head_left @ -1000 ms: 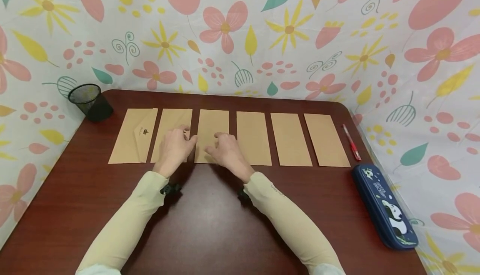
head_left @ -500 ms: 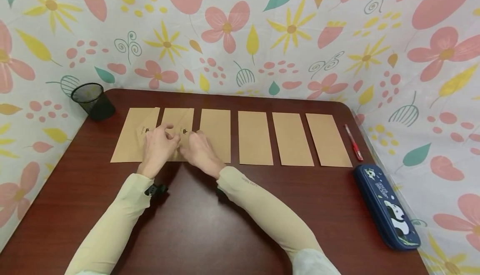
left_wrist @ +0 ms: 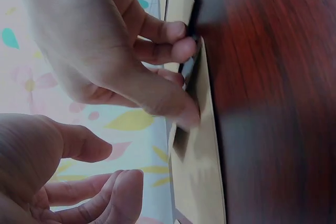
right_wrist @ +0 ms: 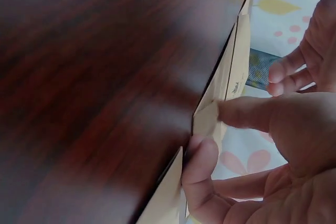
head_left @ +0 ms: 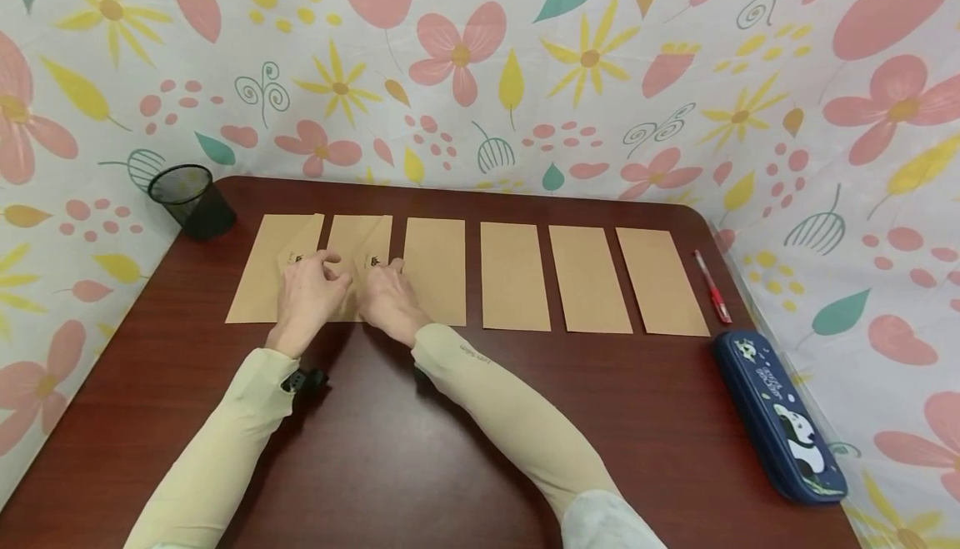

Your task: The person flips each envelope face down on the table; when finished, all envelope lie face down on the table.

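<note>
Brown paper envelopes lie in a row across the table. My right hand [head_left: 390, 303] is at the right side of the second envelope [head_left: 360, 232] from the left, beside a small dark crown print. In the right wrist view, thumb and forefinger pinch this envelope's folded flap [right_wrist: 206, 120] at its near edge. The left wrist view shows that edge raised off the tabletop. My left hand [head_left: 306, 303] hovers over the gap between the first envelope [head_left: 258, 282] and the second. Its thumb and fingers [left_wrist: 86, 144] are loosely bent and apart, with nothing between them.
Several more envelopes [head_left: 513, 278] continue rightward, flat and evenly spaced. A black mesh pen holder [head_left: 193, 199] stands at the back left corner. Along the right edge are a red pen [head_left: 712, 286] and a navy panda pencil case [head_left: 780, 416]. Patterned cloth [head_left: 480, 66] hangs behind the table.
Both hands have moved left; the right hand went from the third envelope to the second and now pinches its flap. The left hand has slid off the second envelope's middle.
</note>
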### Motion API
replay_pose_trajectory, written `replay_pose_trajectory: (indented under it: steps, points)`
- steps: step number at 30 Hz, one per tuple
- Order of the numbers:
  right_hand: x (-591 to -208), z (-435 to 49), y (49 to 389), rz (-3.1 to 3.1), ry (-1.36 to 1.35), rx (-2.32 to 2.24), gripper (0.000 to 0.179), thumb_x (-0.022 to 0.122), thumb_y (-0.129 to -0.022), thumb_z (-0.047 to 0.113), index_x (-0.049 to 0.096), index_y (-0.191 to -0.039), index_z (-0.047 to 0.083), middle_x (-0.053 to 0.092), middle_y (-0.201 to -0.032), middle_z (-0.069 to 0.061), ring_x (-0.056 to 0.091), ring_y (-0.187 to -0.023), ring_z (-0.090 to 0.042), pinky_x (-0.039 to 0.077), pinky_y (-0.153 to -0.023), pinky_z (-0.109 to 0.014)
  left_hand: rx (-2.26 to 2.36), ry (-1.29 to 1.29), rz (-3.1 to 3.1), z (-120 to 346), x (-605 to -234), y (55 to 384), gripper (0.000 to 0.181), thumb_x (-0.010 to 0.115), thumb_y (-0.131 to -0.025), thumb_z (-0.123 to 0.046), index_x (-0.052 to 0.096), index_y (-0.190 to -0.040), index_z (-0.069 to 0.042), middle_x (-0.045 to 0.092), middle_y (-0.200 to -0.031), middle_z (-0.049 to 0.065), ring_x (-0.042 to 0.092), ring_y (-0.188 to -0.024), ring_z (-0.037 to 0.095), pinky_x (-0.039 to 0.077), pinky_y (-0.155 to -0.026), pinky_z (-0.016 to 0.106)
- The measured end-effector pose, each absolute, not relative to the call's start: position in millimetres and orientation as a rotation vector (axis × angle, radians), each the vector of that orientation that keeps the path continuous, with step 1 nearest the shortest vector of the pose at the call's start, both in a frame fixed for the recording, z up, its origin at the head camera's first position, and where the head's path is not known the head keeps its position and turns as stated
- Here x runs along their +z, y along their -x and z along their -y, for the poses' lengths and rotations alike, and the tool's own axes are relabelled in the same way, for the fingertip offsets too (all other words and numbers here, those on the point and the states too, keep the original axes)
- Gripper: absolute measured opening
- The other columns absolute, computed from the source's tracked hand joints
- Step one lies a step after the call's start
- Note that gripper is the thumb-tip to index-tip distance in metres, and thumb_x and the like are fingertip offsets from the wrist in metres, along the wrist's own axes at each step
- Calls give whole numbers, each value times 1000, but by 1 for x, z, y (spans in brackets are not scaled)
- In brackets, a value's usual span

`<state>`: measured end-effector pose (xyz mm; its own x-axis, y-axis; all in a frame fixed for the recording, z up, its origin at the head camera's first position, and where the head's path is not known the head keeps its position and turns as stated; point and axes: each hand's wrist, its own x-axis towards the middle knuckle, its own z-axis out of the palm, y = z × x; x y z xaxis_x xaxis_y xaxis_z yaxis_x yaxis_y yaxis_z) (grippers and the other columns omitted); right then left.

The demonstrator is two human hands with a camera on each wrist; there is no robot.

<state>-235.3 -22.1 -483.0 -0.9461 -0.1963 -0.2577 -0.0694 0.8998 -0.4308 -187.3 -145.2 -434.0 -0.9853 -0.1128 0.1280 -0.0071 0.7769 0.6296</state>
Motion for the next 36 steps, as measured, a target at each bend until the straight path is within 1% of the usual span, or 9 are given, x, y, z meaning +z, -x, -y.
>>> replay_pose_trajectory:
  steps: [4,11,15,18,22,26,31,33,36]
  points:
    - [-492,22,240,-2778,213,-622,6,69,-94,11,70,-89,10,57,-119,-15,61,-70,-20,51,-54,-26,-993,-107,2828,149,-434,187,43,63,-97,-17,72,-133,6,82,-105,25,78,-100,43,59,-86,54]
    - [-487,18,237,-2808,181,-651,8,69,-91,2,72,-86,9,66,-119,-16,62,-80,-21,55,-65,-30,-866,-189,2901,160,-438,190,45,60,-96,-22,72,-129,6,77,-114,29,72,-102,51,59,-80,60]
    - [-495,11,237,-2815,196,-760,18,65,-88,-2,65,-76,11,66,-110,-11,57,-78,-20,52,-63,-31,-826,-184,2928,172,-457,202,42,61,-94,-26,75,-120,5,76,-111,30,70,-94,50,57,-74,59]
    - [-480,3,225,-2798,194,-840,18,63,-88,-3,64,-77,11,65,-110,-11,55,-78,-21,51,-63,-31,-800,-185,2925,184,-478,213,43,62,-94,-31,76,-119,1,77,-114,27,71,-95,49,56,-72,58]
    - [-449,-8,207,-2772,183,-932,16,60,-93,-4,66,-84,7,65,-112,-13,56,-81,-23,54,-69,-35,-822,-189,2914,192,-488,218,47,63,-95,-37,76,-121,0,77,-118,27,70,-103,52,55,-79,61]
    - [-445,-16,202,-2774,210,-983,12,58,-97,0,68,-92,5,64,-112,-13,56,-85,-23,55,-75,-35,-927,-133,2887,192,-482,216,51,67,-94,-38,76,-123,4,78,-109,25,71,-102,48,55,-85,59]
    - [-452,-24,203,-2780,239,-1041,14,58,-101,6,70,-106,2,64,-117,-12,57,-92,-22,55,-82,-34,-1208,-64,2897,188,-451,202,55,69,-100,-31,67,-137,10,75,-111,29,70,-101,43,54,-84,45]
    - [-442,-27,200,-2762,236,-1066,21,57,-102,3,71,-117,-2,66,-127,-15,60,-100,-24,57,-89,-36,-1356,-75,2908,188,-441,197,56,69,-103,-28,62,-145,9,74,-114,28,72,-95,33,55,-79,37]
    - [-432,-30,196,-2749,226,-1080,39,56,-103,0,66,-141,-4,64,-146,-18,64,-120,-27,58,-105,-38,-1559,-106,2898,190,-435,194,59,70,-106,-23,54,-154,6,73,-113,17,71,-84,12,56,-74,23]
